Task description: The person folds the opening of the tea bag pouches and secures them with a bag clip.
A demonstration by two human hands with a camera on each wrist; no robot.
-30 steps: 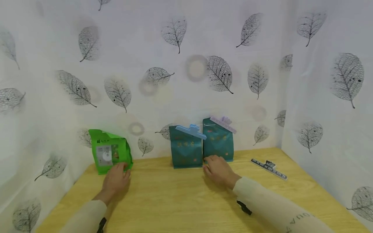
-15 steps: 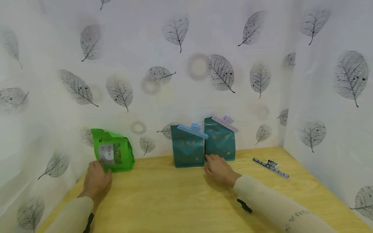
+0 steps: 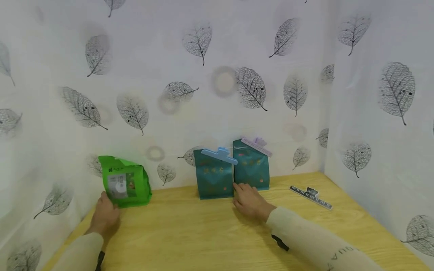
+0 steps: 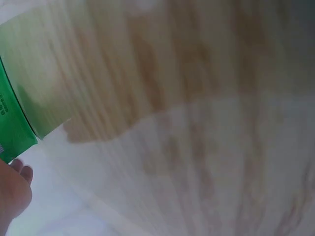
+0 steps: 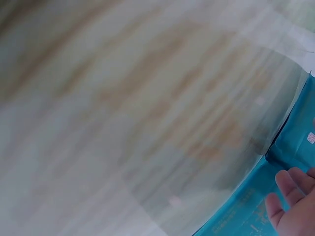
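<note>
A bright green pouch (image 3: pixel 125 184) stands by the back wall at the left, its upper edge folded over. My left hand (image 3: pixel 104 215) is at its lower left corner, fingers along that side; the left wrist view shows the fingertips (image 4: pixel 27 172) by the bag's edge. Two teal pouches stand side by side: the left one (image 3: pixel 214 180) wears a blue clip (image 3: pixel 220 155), the right one (image 3: pixel 251 169) a purple clip (image 3: pixel 257 146). With fingers loosely spread, my right hand (image 3: pixel 251 201) is at the bottom of the right teal pouch, near the seam between the two.
A black-and-clear clip (image 3: pixel 310 196) lies on the wooden table (image 3: pixel 190 233) to the right of the teal pouches. Leaf-printed white curtain walls (image 3: pixel 217 113) enclose the table at the back and both sides.
My left hand has moved from the front right of the green pouch round to its left side. The pouch's lower left corner has shifted slightly rightward. My right hand stays by the teal pouches.
</note>
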